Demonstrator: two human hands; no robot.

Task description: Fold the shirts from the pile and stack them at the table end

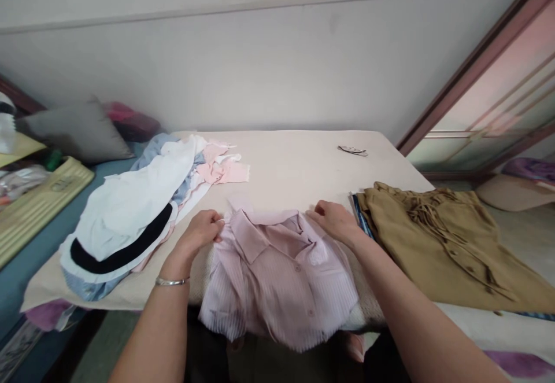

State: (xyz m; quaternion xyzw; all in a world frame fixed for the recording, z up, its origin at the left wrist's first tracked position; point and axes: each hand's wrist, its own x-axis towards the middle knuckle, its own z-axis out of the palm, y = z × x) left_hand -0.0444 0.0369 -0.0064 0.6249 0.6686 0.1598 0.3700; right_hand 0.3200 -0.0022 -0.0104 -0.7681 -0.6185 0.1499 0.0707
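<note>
A pale pink pleated shirt [281, 273] with a collar and buttons hangs over the front edge of the beige-covered surface, its collar toward the wall. My left hand [203, 227] pinches the shirt near its left shoulder; a silver bangle circles that wrist. On the other side, my right hand [332, 218] is closed at the shirt's right shoulder, its fingertips partly hidden. To the left lies a loose heap of clothes [139, 203] in white, light blue, pink and black. Olive-brown trousers [433, 244] with a drawstring lie flat on the right, over some blue cloth.
A hair clip [352, 151] rests on the beige cover [295, 163] toward the back right. Along the far side runs a white wall [269, 70]. At left are a grey cushion [80, 131] and a yellow plastic basket [47, 203]. A hat [514, 192] sits at far right.
</note>
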